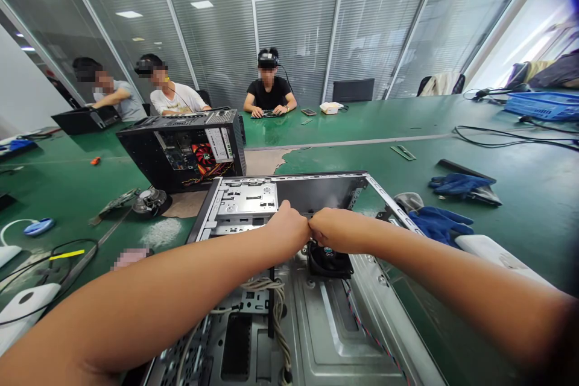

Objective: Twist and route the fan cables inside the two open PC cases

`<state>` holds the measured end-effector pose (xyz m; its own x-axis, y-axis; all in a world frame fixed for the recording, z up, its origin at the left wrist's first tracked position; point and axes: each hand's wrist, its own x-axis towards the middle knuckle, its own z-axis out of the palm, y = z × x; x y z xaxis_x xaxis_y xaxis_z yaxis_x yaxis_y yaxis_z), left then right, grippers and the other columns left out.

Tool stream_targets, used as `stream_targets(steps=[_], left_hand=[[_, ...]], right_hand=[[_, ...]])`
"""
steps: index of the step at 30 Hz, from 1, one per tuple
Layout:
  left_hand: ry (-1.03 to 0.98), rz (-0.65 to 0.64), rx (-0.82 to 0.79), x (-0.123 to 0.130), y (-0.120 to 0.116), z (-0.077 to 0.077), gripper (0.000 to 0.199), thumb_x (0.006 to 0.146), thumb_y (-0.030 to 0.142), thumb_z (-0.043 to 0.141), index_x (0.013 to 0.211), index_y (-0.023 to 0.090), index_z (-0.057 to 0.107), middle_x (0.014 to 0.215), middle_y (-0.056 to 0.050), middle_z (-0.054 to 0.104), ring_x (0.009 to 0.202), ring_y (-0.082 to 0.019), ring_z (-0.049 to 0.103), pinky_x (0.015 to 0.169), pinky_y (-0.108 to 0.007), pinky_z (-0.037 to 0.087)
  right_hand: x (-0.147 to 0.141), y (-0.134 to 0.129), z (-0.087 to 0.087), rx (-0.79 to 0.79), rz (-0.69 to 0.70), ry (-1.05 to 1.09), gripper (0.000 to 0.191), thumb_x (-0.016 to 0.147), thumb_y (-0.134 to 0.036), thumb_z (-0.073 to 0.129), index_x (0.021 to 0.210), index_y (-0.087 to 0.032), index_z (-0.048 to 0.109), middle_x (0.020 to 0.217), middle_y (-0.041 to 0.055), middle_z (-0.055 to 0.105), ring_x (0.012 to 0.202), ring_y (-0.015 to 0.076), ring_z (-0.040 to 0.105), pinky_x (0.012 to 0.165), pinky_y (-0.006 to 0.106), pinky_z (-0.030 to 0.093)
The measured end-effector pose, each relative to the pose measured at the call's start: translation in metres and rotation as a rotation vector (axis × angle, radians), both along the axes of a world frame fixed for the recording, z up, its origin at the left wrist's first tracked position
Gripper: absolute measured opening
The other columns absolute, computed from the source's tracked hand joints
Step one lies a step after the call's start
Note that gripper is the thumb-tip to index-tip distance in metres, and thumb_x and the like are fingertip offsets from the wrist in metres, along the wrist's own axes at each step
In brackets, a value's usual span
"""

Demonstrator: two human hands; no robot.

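An open metal computer case (316,338) lies on its side in front of me, with a silver drive cage (248,198) at its far left. My left hand (292,226) and my right hand (337,230) meet above the middle of the case. Both are closed, fingers curled in, and whatever they may grip is hidden. Just below my right hand sits a small black cooling fan (329,265); a thin twisted wire (368,335) runs from it toward me. Grey bundled cables (283,319) hang inside the case, left of the fan.
A second computer tower (181,157) stands behind, to the left, near a round metal part (152,200). Blue gloves (438,223) and a white box (497,256) lie at right. Black cables (506,136) and a blue basket (543,105) are farther right. Several people sit across the green table (353,160).
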<state>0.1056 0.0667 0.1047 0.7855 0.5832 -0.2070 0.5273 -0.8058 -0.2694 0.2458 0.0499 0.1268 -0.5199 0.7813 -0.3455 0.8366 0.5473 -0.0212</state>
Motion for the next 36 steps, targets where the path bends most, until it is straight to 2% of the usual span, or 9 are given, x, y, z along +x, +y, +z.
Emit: stream_targets(steps=[2,5,10,19,24,27,30,33,36], left_hand=[[0.000,-0.003,0.028,0.000,0.001,0.001,0.007,0.076,0.014,0.066,0.069,0.015,0.069,0.071,-0.012,0.069,0.077,-0.027,0.064,0.075,-0.041,0.032],[0.011,-0.001,0.063,0.000,0.002,0.003,0.007,0.076,0.013,0.065,0.069,0.015,0.069,0.070,-0.011,0.069,0.074,-0.026,0.064,0.077,-0.043,0.030],[0.033,0.016,0.077,-0.001,0.001,0.007,0.008,0.072,0.010,0.066,0.066,0.016,0.068,0.067,-0.009,0.068,0.068,-0.023,0.061,0.079,-0.043,0.028],[-0.219,-0.082,0.287,-0.010,0.002,0.017,0.010,0.078,0.012,0.057,0.078,0.013,0.067,0.086,-0.015,0.066,0.089,-0.028,0.056,0.069,-0.037,0.035],[-0.206,-0.035,0.158,-0.011,0.002,0.027,0.011,0.082,0.020,0.057,0.085,0.014,0.066,0.082,-0.011,0.068,0.082,-0.025,0.062,0.063,-0.032,0.038],[-0.083,-0.029,0.001,-0.011,0.001,0.031,0.029,0.089,0.040,0.052,0.088,0.016,0.069,0.080,-0.011,0.070,0.077,-0.024,0.065,0.063,-0.031,0.041],[-0.012,-0.037,-0.050,-0.011,0.000,0.033,0.040,0.086,0.053,0.055,0.087,0.016,0.070,0.080,-0.011,0.071,0.079,-0.026,0.067,0.067,-0.033,0.043],[-0.023,-0.032,-0.056,-0.013,0.000,0.036,0.033,0.084,0.047,0.058,0.084,0.016,0.070,0.077,-0.010,0.070,0.075,-0.025,0.067,0.063,-0.032,0.042],[-0.101,0.006,-0.102,-0.015,0.001,0.041,0.024,0.083,0.037,0.053,0.082,0.017,0.068,0.076,-0.009,0.070,0.070,-0.023,0.066,0.059,-0.031,0.040]], right_hand=[[0.001,0.000,0.000,-0.025,-0.015,0.034,0.014,0.074,-0.019,0.062,0.085,-0.015,0.069,0.087,0.0106,0.071,0.079,0.0243,0.068,0.060,0.028,0.042],[0.000,-0.001,0.001,-0.025,-0.046,0.024,0.033,0.064,-0.018,0.071,0.097,-0.016,0.067,0.095,0.0104,0.071,0.083,0.0263,0.068,0.060,0.028,0.043],[-0.003,-0.002,0.002,0.025,-0.050,-0.086,0.029,0.073,-0.004,0.059,0.100,-0.013,0.066,0.098,0.0151,0.070,0.092,0.0314,0.068,0.067,0.034,0.047],[0.002,-0.003,0.002,0.016,-0.130,-0.017,0.025,0.078,-0.002,0.048,0.091,-0.010,0.068,0.099,0.0202,0.068,0.092,0.0310,0.067,0.070,0.034,0.045],[0.013,0.009,0.000,-0.062,-0.109,0.134,0.026,0.073,0.001,0.047,0.080,-0.013,0.069,0.088,0.0155,0.071,0.085,0.0267,0.066,0.069,0.031,0.042],[0.017,0.013,0.002,-0.187,-0.134,0.285,0.025,0.076,-0.004,0.046,0.082,-0.015,0.067,0.089,0.0121,0.071,0.083,0.0243,0.063,0.070,0.031,0.041],[0.020,0.015,0.004,-0.293,-0.123,0.425,0.019,0.074,-0.008,0.048,0.078,-0.016,0.065,0.086,0.0089,0.070,0.079,0.0221,0.060,0.070,0.031,0.041],[0.022,0.016,0.004,-0.368,-0.161,0.616,0.013,0.071,-0.012,0.052,0.074,-0.017,0.063,0.079,0.0052,0.067,0.075,0.0192,0.057,0.070,0.030,0.040],[0.023,0.015,0.005,-0.416,-0.290,0.827,0.008,0.072,-0.020,0.054,0.074,-0.017,0.061,0.075,0.0023,0.062,0.071,0.0164,0.052,0.067,0.029,0.039]])
